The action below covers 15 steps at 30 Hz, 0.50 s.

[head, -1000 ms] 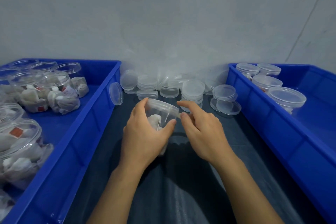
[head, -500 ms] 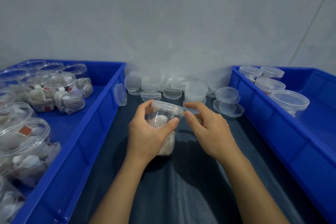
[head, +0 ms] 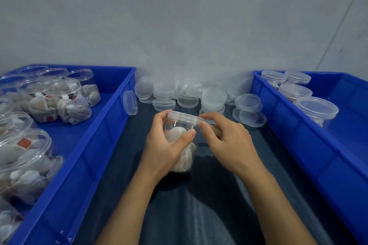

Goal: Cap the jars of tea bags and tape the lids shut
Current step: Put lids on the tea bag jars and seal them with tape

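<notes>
Left hand grip wraps the jar mid-table; right hand pinches the lid at its rim. Capping step; lid looks tilted. Next: seat it, then tape.

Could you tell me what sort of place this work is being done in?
Probably a small hand-packing station for tea. A blue bin holds open jars of tea bags, another bin holds capped jars, and loose clear lids are stacked against a plain wall.
</notes>
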Available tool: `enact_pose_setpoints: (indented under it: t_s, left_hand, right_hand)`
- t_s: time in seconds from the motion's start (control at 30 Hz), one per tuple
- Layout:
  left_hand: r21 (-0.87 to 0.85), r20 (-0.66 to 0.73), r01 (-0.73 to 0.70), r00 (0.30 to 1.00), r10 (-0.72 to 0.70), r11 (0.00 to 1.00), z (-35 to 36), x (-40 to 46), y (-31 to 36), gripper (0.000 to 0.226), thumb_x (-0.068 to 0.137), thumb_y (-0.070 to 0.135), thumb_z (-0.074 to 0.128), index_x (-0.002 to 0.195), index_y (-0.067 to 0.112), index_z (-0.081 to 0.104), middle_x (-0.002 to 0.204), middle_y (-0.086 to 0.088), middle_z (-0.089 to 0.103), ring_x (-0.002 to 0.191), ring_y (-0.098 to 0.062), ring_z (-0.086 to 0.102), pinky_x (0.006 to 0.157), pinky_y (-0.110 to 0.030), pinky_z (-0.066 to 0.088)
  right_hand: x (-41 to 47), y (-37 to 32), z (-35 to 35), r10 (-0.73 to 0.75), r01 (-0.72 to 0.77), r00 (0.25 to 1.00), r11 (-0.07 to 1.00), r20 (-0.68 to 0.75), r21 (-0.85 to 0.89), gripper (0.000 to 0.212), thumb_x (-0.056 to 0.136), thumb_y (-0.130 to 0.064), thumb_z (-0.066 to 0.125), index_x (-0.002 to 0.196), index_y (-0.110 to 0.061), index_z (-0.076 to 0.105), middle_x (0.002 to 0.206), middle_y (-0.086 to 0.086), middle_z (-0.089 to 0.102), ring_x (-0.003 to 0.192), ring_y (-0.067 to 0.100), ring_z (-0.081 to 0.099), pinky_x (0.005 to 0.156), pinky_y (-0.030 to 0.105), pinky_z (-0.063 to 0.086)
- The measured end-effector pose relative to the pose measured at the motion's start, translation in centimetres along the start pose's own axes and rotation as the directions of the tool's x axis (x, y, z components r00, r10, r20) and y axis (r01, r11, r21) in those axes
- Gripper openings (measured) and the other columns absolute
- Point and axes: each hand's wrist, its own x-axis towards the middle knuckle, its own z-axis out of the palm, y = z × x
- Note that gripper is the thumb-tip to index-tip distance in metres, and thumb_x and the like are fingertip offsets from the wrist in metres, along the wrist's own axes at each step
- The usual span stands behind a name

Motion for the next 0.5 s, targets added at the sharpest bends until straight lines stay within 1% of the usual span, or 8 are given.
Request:
enact_pose_setpoints:
  t_s: [0.07, 0.13, 0.2, 0.3, 0.37, 0.43, 0.5]
  left_hand:
    - [0.074, -0.007, 0.006, 1.000, -0.006, 0.997, 0.0, 0.0, 0.3, 0.081, 0.066, 0.074, 0.071, 0.133, 0.032, 0.054, 0.123, 0.022, 0.066, 0.115, 0.011, 0.059, 0.096, -0.021, 0.048]
    - [0.135, -0.047, 0.021, 0.999, -0.015, 0.991, 0.0, 0.0, 0.6, 0.080, 0.064, 0.083, 0.067, 0.128, 0.036, 0.053, 0.116, 0.023, 0.067, 0.109, 0.013, 0.060, 0.091, -0.022, 0.049]
    - [0.165, -0.095, 0.034, 0.995, -0.019, 0.986, -0.1, 0.1, 0.6, 0.079, 0.064, 0.085, 0.068, 0.124, 0.035, 0.053, 0.111, 0.021, 0.069, 0.104, 0.008, 0.064, 0.086, -0.023, 0.051]
    - [0.088, -0.116, 0.050, 0.992, -0.040, 0.995, -0.3, 0.5, 0.4, 0.075, 0.064, 0.080, 0.071, 0.121, 0.034, 0.054, 0.109, 0.018, 0.071, 0.100, 0.007, 0.067, 0.081, -0.019, 0.050]
    - [0.043, -0.107, 0.057, 0.993, -0.052, 0.997, -0.4, 0.7, 0.1, 0.073, 0.066, 0.077, 0.072, 0.122, 0.034, 0.054, 0.114, 0.016, 0.070, 0.102, 0.005, 0.067, 0.084, -0.021, 0.051]
    - [0.005, -0.105, 0.068, 0.992, -0.067, 0.998, -0.6, 0.8, -0.3, 0.072, 0.068, 0.075, 0.073, 0.123, 0.032, 0.054, 0.118, 0.014, 0.069, 0.107, -0.001, 0.068, 0.092, -0.031, 0.055]
    - [-0.019, -0.104, 0.070, 0.992, -0.071, 0.997, -0.6, 0.8, -0.5, 0.069, 0.069, 0.074, 0.073, 0.122, 0.032, 0.055, 0.120, 0.012, 0.069, 0.109, -0.005, 0.069, 0.097, -0.037, 0.057]
  right_hand:
    - [-0.1, -0.2, 0.0, -0.017, 0.017, 1.000, 1.000, -0.023, -0.006, 0.033, 0.099, -0.061, 0.045, 0.123, -0.047, 0.062, 0.083, -0.020, 0.071, 0.092, 0.018, 0.067, 0.088, 0.045, 0.053]
    - [-0.2, -0.6, 0.1, -0.045, 0.045, 0.998, 0.999, -0.036, -0.021, 0.033, 0.100, -0.058, 0.045, 0.126, -0.046, 0.062, 0.083, -0.016, 0.072, 0.091, 0.020, 0.068, 0.087, 0.045, 0.053]
    - [-0.4, -1.0, 0.4, -0.082, 0.081, 0.996, 0.996, -0.029, -0.046, 0.037, 0.100, -0.058, 0.042, 0.129, -0.045, 0.060, 0.077, -0.014, 0.070, 0.087, 0.022, 0.068, 0.084, 0.044, 0.052]
    - [-0.5, -1.2, 0.7, -0.116, 0.116, 0.993, 0.992, 0.018, -0.049, 0.036, 0.104, -0.052, 0.041, 0.136, -0.043, 0.055, 0.066, -0.015, 0.060, 0.081, 0.021, 0.063, 0.082, 0.044, 0.050]
    - [-0.4, -0.9, 0.8, -0.127, 0.127, 0.991, 0.992, 0.053, -0.001, 0.036, 0.107, -0.041, 0.043, 0.142, -0.041, 0.053, 0.059, -0.017, 0.053, 0.071, 0.014, 0.054, 0.078, 0.043, 0.047]
    - [-0.4, -0.6, 0.7, -0.137, 0.133, 0.988, 0.990, 0.066, 0.056, 0.036, 0.109, -0.036, 0.044, 0.144, -0.041, 0.052, 0.060, -0.020, 0.056, 0.063, 0.012, 0.050, 0.071, 0.039, 0.043]
    - [-0.3, -0.5, 0.4, -0.137, 0.132, 0.989, 0.988, 0.047, 0.085, 0.032, 0.108, -0.036, 0.049, 0.140, -0.041, 0.054, 0.059, -0.012, 0.056, 0.059, 0.014, 0.050, 0.065, 0.035, 0.039]
